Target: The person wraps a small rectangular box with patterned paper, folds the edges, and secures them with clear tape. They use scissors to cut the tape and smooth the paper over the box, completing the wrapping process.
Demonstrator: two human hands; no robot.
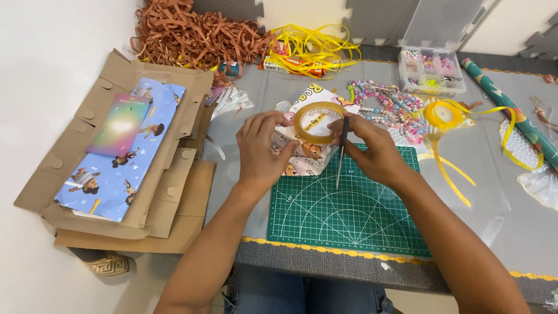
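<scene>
Head view looks down at a roll of clear tape [317, 122], held up in the air between two hands, just above a small box wrapped in cartoon paper [302, 156]. Left hand [260, 149] is curled shut on the left side of the roll, so it stays steady. Right hand [372, 152] pinches the other side and also grips thin dark scissors [342, 152], points hanging down, ready to use. Under them lies a green cutting mat [349, 215] on the counter [500, 215]. Flat cardboard with blue picture paper [116, 157] sits to the left, beads [386, 104] and yellow ribbon [444, 116] to the right, brown paper shreds [192, 35] behind.
</scene>
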